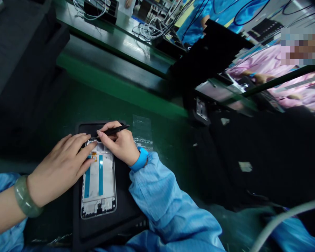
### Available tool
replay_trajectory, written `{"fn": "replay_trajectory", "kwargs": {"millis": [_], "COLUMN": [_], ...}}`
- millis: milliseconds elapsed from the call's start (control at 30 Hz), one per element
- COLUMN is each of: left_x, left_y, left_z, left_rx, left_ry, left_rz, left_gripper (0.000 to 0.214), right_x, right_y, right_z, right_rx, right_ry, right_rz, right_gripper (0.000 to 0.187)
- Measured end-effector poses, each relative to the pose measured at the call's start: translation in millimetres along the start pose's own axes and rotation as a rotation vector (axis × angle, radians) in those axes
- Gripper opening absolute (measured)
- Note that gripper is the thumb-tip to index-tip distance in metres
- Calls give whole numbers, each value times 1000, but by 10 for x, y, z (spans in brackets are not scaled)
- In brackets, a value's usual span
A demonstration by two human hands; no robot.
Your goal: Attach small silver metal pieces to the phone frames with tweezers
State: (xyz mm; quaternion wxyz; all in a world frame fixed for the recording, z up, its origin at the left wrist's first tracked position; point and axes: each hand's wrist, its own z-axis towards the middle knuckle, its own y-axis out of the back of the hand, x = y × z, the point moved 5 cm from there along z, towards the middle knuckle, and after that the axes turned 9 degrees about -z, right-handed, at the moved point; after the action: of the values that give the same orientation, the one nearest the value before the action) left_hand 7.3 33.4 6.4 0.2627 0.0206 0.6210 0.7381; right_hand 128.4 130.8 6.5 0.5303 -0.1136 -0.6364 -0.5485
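Note:
A smartphone frame (107, 185) with two blue adhesive strips lies face up on a black foam tray (128, 213). My left hand (70, 157) rests over its upper left part, fingers stretched out and fingertips on the top edge. Between the thumb and fingers of my right hand (123, 147) is a thin black pen-like tool (117, 130). Its tip points down at the frame's top edge and is hidden by my fingers. A small orange flex cable (94, 156) shows beside my left fingers.
Clear plastic film (142, 131) lies on the green mat (168, 140) right of the tray. Black foam stacks stand at left (21, 77) and right (252, 150). Another phone frame (201, 109) sits farther back. Cables (157, 29) and co-workers in blue and pink are beyond.

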Motion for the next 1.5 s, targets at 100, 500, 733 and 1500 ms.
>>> {"fn": "replay_trajectory", "kwargs": {"millis": [100, 500, 733, 1500], "left_x": [-4, 2, 12, 27], "left_y": [7, 1, 7, -10], "left_z": [2, -9, -15, -17], "left_rx": [-10, -8, -13, 25], "left_ry": [1, 14, 30, 35], "left_rz": [4, 17, -14, -14], "left_gripper": [41, 42, 42, 42], "right_x": [11, 12, 10, 53], "right_y": [-1, -6, -22, 10], "right_z": [-1, -12, -19, -4], "right_rx": [-3, -5, 9, -50], "right_ry": [19, 36, 48, 2], "right_rz": [4, -7, -29, 34], "right_gripper": [12, 12, 13, 11]}}
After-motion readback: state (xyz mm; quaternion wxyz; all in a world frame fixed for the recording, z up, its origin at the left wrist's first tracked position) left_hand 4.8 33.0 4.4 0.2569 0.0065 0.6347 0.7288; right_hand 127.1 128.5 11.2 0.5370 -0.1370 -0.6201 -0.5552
